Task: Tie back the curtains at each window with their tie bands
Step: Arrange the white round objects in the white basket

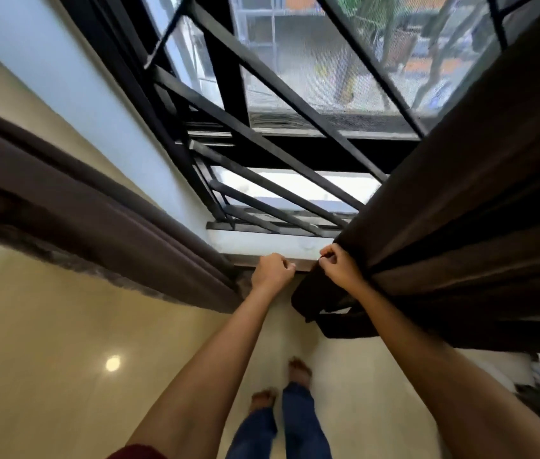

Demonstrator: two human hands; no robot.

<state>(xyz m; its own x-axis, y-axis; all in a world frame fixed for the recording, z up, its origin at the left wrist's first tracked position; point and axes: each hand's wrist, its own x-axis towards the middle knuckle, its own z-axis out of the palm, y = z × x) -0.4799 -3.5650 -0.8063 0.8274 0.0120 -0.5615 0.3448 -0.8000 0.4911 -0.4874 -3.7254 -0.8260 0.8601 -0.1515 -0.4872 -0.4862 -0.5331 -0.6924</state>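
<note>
Your bare feet [300,372] and blue jeans [301,422] stand on the glossy cream floor [63,342]. Further out, your right hand [339,268] pinches the gathered edge of the dark brown right curtain [460,226] with curled fingers [329,251], just below the window sill [262,241]. A dark looped strip, possibly the tie band [338,326], hangs under that wrist. Your left hand [273,270] is just beside it, fingers curled at the sill's edge; whether they hold anything cannot be told. The left curtain [80,210] hangs well apart. Black window bars [262,140] lie beyond.
</note>
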